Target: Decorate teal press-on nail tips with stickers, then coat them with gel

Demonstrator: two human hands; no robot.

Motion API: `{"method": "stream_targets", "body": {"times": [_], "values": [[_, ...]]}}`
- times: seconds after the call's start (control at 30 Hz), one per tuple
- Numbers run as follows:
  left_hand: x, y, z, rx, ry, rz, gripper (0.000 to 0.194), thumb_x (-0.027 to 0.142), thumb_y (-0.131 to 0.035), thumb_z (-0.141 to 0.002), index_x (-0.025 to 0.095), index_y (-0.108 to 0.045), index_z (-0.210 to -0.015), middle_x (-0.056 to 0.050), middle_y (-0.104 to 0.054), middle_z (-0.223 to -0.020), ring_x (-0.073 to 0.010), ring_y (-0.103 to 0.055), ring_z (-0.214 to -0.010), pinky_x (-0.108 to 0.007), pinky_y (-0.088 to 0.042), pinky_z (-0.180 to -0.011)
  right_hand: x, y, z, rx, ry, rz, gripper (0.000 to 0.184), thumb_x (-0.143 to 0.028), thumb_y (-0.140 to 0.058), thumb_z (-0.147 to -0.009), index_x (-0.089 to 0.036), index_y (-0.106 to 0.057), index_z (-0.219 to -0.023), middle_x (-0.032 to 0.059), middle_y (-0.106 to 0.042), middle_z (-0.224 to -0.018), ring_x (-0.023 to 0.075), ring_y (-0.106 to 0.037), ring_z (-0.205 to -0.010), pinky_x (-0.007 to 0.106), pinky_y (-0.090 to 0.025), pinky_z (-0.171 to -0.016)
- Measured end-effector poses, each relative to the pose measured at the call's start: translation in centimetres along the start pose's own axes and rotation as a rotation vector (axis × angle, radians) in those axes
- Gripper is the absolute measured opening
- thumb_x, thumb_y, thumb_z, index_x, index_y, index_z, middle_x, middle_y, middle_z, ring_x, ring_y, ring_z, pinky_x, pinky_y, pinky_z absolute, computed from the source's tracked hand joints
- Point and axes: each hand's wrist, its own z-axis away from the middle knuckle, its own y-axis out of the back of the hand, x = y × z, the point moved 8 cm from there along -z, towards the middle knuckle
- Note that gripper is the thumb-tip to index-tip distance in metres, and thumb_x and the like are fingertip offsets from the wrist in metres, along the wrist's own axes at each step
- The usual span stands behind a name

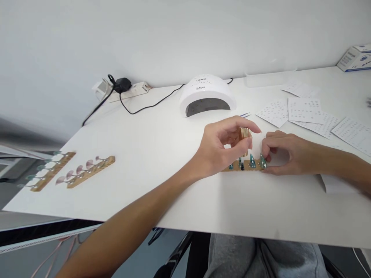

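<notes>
My left hand is closed around a small tool with a gold ribbed handle, upright above a wooden nail display strip. Its lower end lies partly behind my fingers; a small dark tip shows beneath. Several glossy teal-green false nails stand on the strip, among them a pointed teal nail. At the strip's right end, my right hand pinches around the last green nail, thumb low against the wood. The strip's left part is hidden by my left hand.
Behind my hands stands a white nail lamp, its cable running left to a black adapter. Nail sticker sheets spread at right. Two more wooden strips with pink nails and green nails lie at left. A box sits far right.
</notes>
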Motion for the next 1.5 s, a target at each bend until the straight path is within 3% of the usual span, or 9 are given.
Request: {"method": "stream_targets", "body": {"times": [0.4,0.73,1.13,1.5], "values": [[0.6,1.3,-0.5,0.131,-0.026,-0.051,0.013,0.009,-0.060,-0.081,0.017,-0.067,-0.088,0.001,-0.061,-0.068,-0.0102,-0.061,-0.062,-0.022,-0.052,-0.049,-0.1,0.1,-0.1,0.009,0.016,-0.003,0.024,-0.043,-0.073,-0.074,-0.025,-0.057,-0.074,0.0015,-0.062,-0.079,0.0238,-0.053,-0.086,0.035,-0.040,-0.073],[0.2,0.5,-0.1,0.014,-0.003,-0.004,0.013,0.012,-0.062,-0.082,0.018,-0.068,-0.091,0.000,-0.059,-0.068,-0.0117,-0.061,-0.065,-0.025,-0.053,-0.053,-0.2,0.1,0.0,0.005,0.024,-0.008,0.023,-0.041,-0.073,-0.074,-0.025,-0.057,-0.074,0.0011,-0.062,-0.079,0.0237,-0.052,-0.087,0.036,-0.041,-0.074],[0.8,1.6,-0.4,0.145,-0.033,-0.023,0.008,0.012,-0.064,-0.080,0.017,-0.068,-0.086,0.000,-0.063,-0.067,-0.0104,-0.061,-0.060,-0.023,-0.053,-0.050,-0.2,0.0,0.0,0.002,0.037,-0.007,0.023,-0.040,-0.073,-0.075,-0.024,-0.057,-0.075,0.0014,-0.061,-0.079,0.0227,-0.053,-0.084,0.036,-0.041,-0.074],[-0.5,0.6,-0.2,0.020,0.070,0.022,0.012,0.010,-0.065,-0.080,0.019,-0.069,-0.088,0.000,-0.064,-0.068,-0.0088,-0.059,-0.058,-0.019,-0.050,-0.046,-0.3,0.1,-0.1,0.010,0.038,-0.009,0.023,-0.040,-0.073,-0.074,-0.025,-0.056,-0.074,0.0015,-0.061,-0.079,0.0234,-0.053,-0.086,0.037,-0.041,-0.074]]}}
